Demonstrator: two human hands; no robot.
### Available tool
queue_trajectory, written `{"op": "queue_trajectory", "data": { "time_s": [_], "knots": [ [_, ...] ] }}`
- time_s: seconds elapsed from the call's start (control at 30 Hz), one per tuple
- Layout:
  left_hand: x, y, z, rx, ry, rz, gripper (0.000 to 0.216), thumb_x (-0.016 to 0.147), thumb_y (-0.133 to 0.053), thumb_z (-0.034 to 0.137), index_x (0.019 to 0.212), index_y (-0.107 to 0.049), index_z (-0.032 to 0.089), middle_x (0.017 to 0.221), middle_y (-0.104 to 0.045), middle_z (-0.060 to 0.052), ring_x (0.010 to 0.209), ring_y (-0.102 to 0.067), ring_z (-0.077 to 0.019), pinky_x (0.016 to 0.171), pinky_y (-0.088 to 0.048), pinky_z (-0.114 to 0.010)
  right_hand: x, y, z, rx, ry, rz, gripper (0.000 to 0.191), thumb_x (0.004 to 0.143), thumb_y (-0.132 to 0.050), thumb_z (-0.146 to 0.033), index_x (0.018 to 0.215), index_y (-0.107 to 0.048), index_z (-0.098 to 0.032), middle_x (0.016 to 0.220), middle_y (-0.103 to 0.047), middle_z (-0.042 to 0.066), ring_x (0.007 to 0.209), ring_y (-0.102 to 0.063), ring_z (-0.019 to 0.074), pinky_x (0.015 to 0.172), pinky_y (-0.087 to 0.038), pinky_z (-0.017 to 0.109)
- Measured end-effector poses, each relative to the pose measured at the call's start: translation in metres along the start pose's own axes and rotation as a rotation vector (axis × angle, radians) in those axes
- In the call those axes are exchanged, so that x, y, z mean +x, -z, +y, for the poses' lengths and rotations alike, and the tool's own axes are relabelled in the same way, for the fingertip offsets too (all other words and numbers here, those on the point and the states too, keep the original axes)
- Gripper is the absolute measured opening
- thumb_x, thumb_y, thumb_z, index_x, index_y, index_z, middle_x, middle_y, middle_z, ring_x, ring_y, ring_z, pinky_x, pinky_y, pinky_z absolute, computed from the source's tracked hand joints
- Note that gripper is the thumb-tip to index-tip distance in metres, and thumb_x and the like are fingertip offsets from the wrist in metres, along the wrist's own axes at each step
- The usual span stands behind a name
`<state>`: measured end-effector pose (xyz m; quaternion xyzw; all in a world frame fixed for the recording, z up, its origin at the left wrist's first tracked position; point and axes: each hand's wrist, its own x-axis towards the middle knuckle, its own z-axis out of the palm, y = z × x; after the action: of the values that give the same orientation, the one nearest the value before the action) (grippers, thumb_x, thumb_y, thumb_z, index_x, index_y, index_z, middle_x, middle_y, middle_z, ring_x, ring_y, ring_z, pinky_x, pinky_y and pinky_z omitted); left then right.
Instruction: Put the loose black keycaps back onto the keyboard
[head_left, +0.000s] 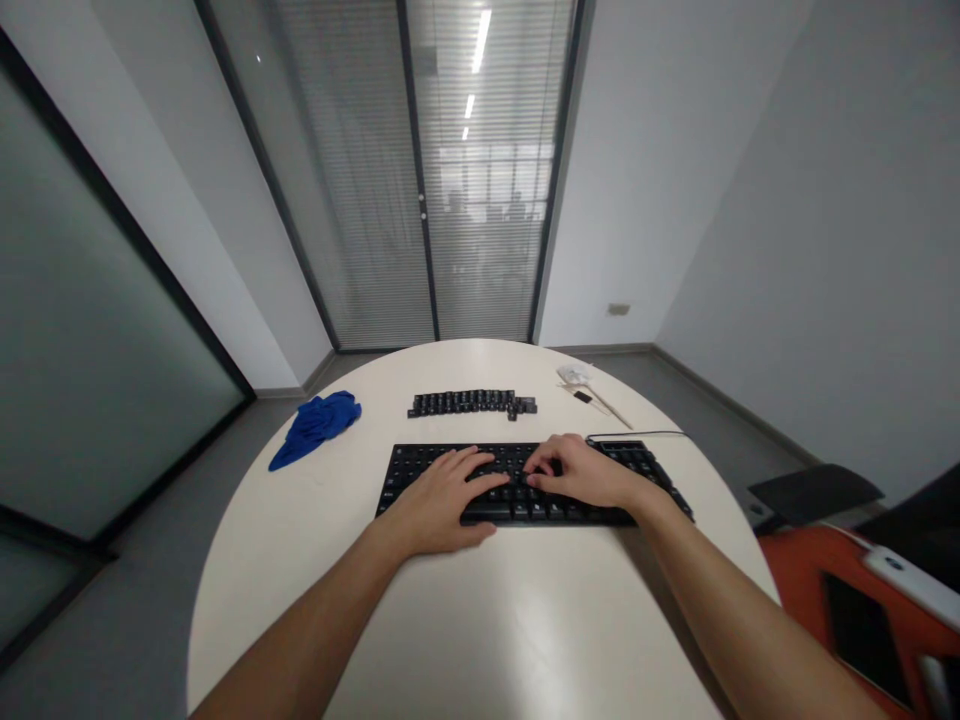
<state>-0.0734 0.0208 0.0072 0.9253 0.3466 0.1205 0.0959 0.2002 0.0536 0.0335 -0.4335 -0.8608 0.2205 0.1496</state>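
A long black rectangular keyboard with black keys [514, 497] lies at the centre of the frame on a round cream-white bench [315, 560], its long axis running left to right, across the line of both forearms, which come up from the lower edge. It sits directly under the fingers of both hands, so neither needs to reach for it.

The left hand [444, 497] lies over the keyboard's left-centre part, fingers spread apart and pointing right and up the frame, the thumb beside the lower edge. The right hand [581, 472] lies over the right-centre part, palm down, fingers curled and pointing left; its thumb and forefinger are close together over the keys. Whether anything is pinched between them, I cannot tell. The two sets of fingertips face each other near the keyboard's middle, a small gap between them.

A slightly bowed row of loose black keycaps [466, 402] lies above the keyboard in the frame, apart from it and roughly parallel to its long axis. Measured from the fingers, that row is straight up the frame: the left hand's fingers lie below its middle and right-hand part, the right hand's fingertips below its right end. Neither hand touches it.
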Motion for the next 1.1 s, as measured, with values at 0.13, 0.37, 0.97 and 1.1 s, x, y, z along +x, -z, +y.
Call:
{"op": "queue_trajectory", "data": {
  "time_s": [0.13,0.37,0.97,1.1],
  "knots": [
    [0.0,0.0,0.0,0.008,0.003,0.0,0.067,0.084,-0.072,0.038,0.146,-0.048,0.032,0.157,-0.04,-0.009,0.147,-0.033,-0.0354,0.119,-0.027,-0.059,0.002,-0.003,0.0,-0.018,-0.012,0.003,0.022,0.084,-0.066,-0.037,0.091,-0.079,-0.021,0.064,-0.062,-0.003,0.062,-0.059,0.0144,0.074,-0.042,0.029],
    [0.0,-0.002,0.0,0.056,-0.015,0.016,0.068,0.084,-0.071,0.039,0.147,-0.046,0.032,0.157,-0.04,-0.009,0.146,-0.034,-0.0353,0.119,-0.028,-0.059,0.001,-0.005,-0.005,-0.105,-0.013,0.028,0.015,0.079,-0.069,-0.031,0.088,-0.076,-0.022,0.067,-0.064,-0.004,0.066,-0.06,0.015,0.097,-0.037,0.038],
    [0.004,-0.014,0.017,0.12,-0.02,0.093,0.067,0.09,-0.066,0.04,0.151,-0.04,0.035,0.156,-0.038,-0.01,0.145,-0.034,-0.038,0.116,-0.032,-0.059,0.001,-0.005,-0.014,-0.189,0.066,0.058,0.009,0.075,-0.068,-0.023,0.082,-0.073,-0.021,0.065,-0.067,-0.002,0.064,-0.06,0.0157,0.08,-0.044,0.029],
    [0.005,-0.014,0.018,0.107,-0.014,0.095,0.067,0.09,-0.066,0.04,0.151,-0.039,0.036,0.159,-0.035,-0.008,0.146,-0.033,-0.0382,0.117,-0.031,-0.059,0.001,-0.008,-0.014,-0.203,0.083,0.062,0.013,0.077,-0.065,-0.023,0.086,-0.074,-0.021,0.07,-0.07,0.0,0.067,-0.062,0.0168,0.078,-0.044,0.029]
  ]
}}
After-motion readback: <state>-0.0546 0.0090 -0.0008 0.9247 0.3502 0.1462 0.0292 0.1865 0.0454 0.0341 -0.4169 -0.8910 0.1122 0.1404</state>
